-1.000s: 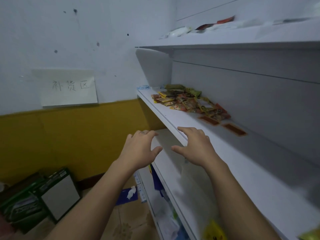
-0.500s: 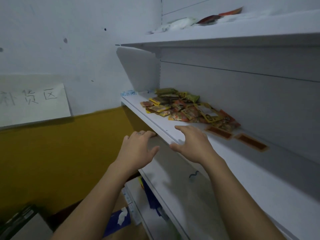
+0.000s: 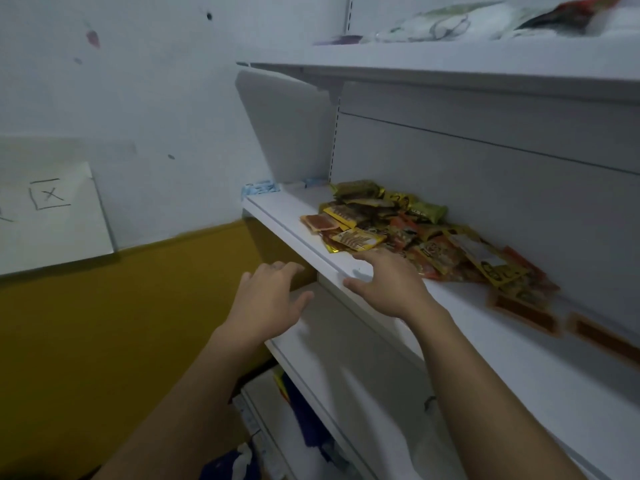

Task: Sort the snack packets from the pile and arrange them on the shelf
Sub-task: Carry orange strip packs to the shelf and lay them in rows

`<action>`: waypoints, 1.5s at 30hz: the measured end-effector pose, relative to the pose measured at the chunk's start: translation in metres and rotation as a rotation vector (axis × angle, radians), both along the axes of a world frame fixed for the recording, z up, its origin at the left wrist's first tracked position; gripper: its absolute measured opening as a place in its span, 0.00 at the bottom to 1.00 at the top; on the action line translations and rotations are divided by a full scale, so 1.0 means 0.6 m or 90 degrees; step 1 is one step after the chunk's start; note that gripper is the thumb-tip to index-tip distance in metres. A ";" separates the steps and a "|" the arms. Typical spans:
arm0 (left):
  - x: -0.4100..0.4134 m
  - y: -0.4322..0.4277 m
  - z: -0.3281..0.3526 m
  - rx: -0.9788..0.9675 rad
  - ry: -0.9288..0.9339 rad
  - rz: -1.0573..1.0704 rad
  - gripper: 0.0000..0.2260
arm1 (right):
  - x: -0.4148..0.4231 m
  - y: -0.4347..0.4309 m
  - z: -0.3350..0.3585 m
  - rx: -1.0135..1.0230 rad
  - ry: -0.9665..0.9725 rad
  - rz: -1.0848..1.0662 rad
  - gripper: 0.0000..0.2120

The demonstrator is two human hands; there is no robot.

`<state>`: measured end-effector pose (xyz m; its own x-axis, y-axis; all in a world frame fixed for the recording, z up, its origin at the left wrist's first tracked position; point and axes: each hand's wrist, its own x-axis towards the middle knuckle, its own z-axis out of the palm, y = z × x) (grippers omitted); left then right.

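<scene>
A pile of yellow, orange and green snack packets (image 3: 408,233) lies on the white middle shelf (image 3: 287,216), toward its left end. Two flat brown packets (image 3: 523,313) lie apart from the pile, further right on the same shelf. My right hand (image 3: 384,282) is over the shelf's front edge with fingers spread, its fingertips just at the pile's near side, holding nothing. My left hand (image 3: 266,299) hovers in front of the shelf edge, fingers loosely spread and empty.
An upper shelf (image 3: 450,60) carries bags and packets. A lower shelf (image 3: 349,368) sits beneath my arms, with blue and white items below it. A white paper sign (image 3: 52,220) hangs on the white and yellow wall at left.
Both hands have moved forward and up toward the shelf. My right hand now reaches over the shelf edge to the pile's near side, and the view has closed in on the pile.
</scene>
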<state>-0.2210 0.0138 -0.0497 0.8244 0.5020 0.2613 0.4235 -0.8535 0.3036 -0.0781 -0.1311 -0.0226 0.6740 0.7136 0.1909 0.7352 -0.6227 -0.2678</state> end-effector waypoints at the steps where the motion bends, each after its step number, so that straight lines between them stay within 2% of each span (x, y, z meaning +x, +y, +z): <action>1: 0.005 0.013 0.000 0.001 -0.003 0.000 0.23 | 0.008 0.018 0.003 0.001 -0.001 -0.005 0.28; 11: 0.083 0.140 -0.017 -0.008 0.030 0.017 0.23 | 0.104 0.195 0.006 -0.011 -0.005 -0.022 0.15; 16: 0.156 0.192 -0.019 0.011 0.059 0.012 0.22 | 0.170 0.287 0.003 -0.019 -0.032 0.000 0.15; 21: 0.236 0.234 -0.022 0.031 0.039 -0.001 0.22 | 0.231 0.348 -0.017 -0.086 -0.049 -0.014 0.17; 25: 0.280 0.261 -0.032 0.014 0.056 -0.009 0.21 | 0.266 0.371 -0.036 -0.164 -0.029 -0.025 0.14; 33: 0.328 0.308 -0.038 -0.002 0.066 -0.038 0.21 | 0.282 0.387 -0.038 -0.224 0.001 -0.045 0.20; 37: 0.341 0.325 -0.046 0.001 0.071 -0.069 0.21 | 0.281 0.395 -0.032 -0.193 -0.003 -0.071 0.21; 41: 0.352 0.337 -0.041 -0.004 0.052 -0.115 0.20 | 0.280 0.390 -0.027 -0.143 0.007 -0.097 0.28; 45: 0.370 0.350 -0.030 0.005 0.040 -0.149 0.21 | 0.280 0.383 -0.013 -0.047 0.027 -0.112 0.23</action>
<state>0.0007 0.2240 -0.0675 0.9329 0.2935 0.2088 0.2318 -0.9329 0.2756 0.0899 0.0989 -0.0302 0.7957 0.5954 0.1111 0.6026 -0.7595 -0.2453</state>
